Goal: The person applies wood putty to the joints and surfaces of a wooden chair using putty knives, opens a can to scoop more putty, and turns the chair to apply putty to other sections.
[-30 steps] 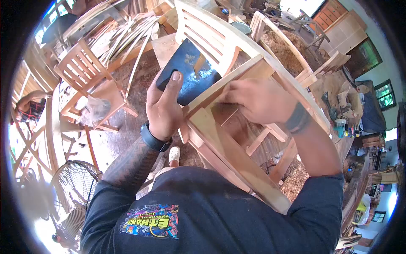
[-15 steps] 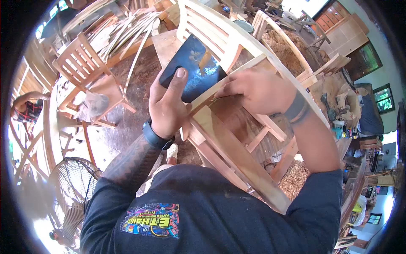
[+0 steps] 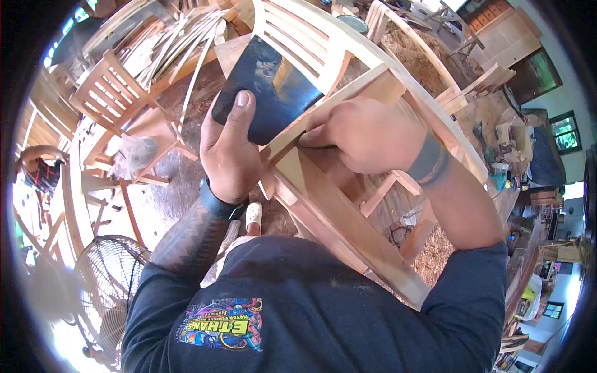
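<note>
My left hand (image 3: 233, 158) grips a dark, shiny rectangular plate (image 3: 267, 93), thumb on top and fingers underneath. The plate's glossy face mirrors the surroundings, and its edge lies along the seat rail (image 3: 356, 90) of an unfinished wooden chair. On the rail's inner side, my right hand (image 3: 376, 137) is closed, thumb and fingertips pressed together against the wood. Whatever those fingers hold, if anything, is hidden. Below both hands another broad rail (image 3: 354, 230) of the chair runs toward my body. The slatted chair back (image 3: 295, 37) stands beyond the plate.
Another slatted chair (image 3: 112, 93) with a plastic bag (image 3: 138, 152) stands at left, near a wire-cage fan (image 3: 112, 267). Wood strips (image 3: 183, 50) are piled behind. Shavings (image 3: 438, 255) cover the floor at right. Part of another person (image 3: 43, 165) shows at far left.
My left hand and the plate have shifted slightly left in view. My right hand has slid a little left along the inner rail, its fingers still pinched.
</note>
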`<control>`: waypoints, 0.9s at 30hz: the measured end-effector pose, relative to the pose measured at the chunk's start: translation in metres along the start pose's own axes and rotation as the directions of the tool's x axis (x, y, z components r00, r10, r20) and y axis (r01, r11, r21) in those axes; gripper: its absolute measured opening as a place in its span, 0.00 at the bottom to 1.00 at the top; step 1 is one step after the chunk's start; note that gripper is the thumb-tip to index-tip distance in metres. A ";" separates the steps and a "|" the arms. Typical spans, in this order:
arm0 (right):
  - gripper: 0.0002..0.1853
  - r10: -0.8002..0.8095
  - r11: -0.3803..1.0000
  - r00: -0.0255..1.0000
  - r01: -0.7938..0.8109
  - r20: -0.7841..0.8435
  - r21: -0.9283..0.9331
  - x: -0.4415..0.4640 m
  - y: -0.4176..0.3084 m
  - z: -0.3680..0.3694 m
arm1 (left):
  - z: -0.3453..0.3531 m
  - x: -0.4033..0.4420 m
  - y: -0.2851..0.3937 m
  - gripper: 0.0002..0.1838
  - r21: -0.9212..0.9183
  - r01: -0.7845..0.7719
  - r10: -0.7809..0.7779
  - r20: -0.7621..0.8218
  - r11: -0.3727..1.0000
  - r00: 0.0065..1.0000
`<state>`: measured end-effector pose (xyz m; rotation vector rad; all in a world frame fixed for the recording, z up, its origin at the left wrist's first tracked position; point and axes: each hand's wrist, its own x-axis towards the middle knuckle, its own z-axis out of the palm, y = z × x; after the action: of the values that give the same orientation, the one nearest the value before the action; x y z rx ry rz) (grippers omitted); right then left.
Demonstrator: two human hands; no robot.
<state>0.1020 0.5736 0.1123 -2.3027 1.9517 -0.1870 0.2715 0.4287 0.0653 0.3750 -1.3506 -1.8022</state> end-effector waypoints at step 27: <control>0.17 0.016 0.994 0.988 -0.031 -0.151 -0.100 -0.026 0.030 -0.003 | -0.008 -0.002 -0.006 0.17 0.532 -0.372 0.335 0.170 0.760 0.927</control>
<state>0.0684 0.5945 0.1102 -2.3917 2.1052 -0.2714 0.2754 0.4250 0.0565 0.3347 -1.8528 -1.0886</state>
